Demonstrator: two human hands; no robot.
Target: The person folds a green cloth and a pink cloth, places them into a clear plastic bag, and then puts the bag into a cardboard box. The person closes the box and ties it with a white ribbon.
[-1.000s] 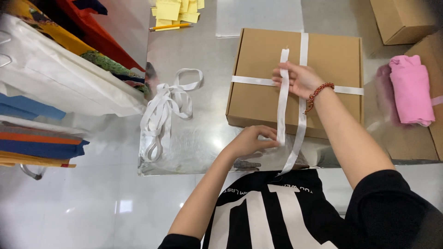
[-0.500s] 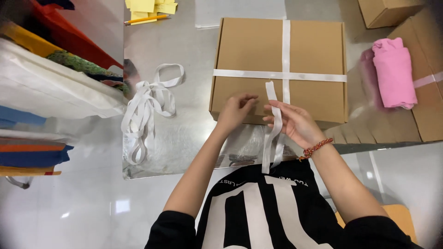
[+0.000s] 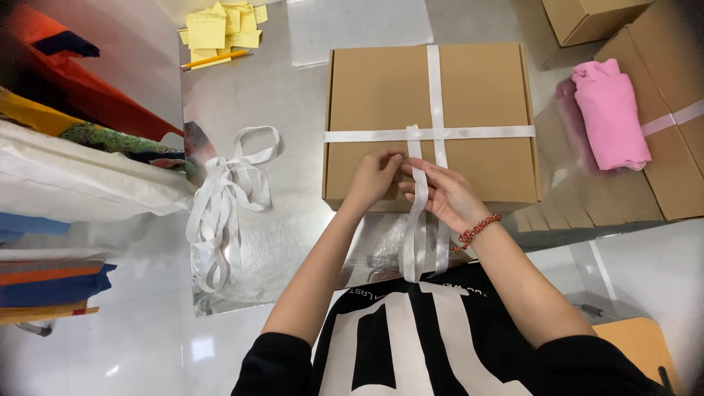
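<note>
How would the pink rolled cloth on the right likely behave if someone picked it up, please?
The pink cloth would probably sag and start to unroll, since it is soft folded fabric with nothing seen binding it. It looks light for its size. It seems unlikely to roll off, as it lies slumped on the cardboard.

Landmark: cardboard box on table. Crossed over its lid, ribbon. Left of box, loose ribbon bundle. Behind-left, sticky notes with pencil. Right, rolled cloth. At near edge, both hands.
</note>
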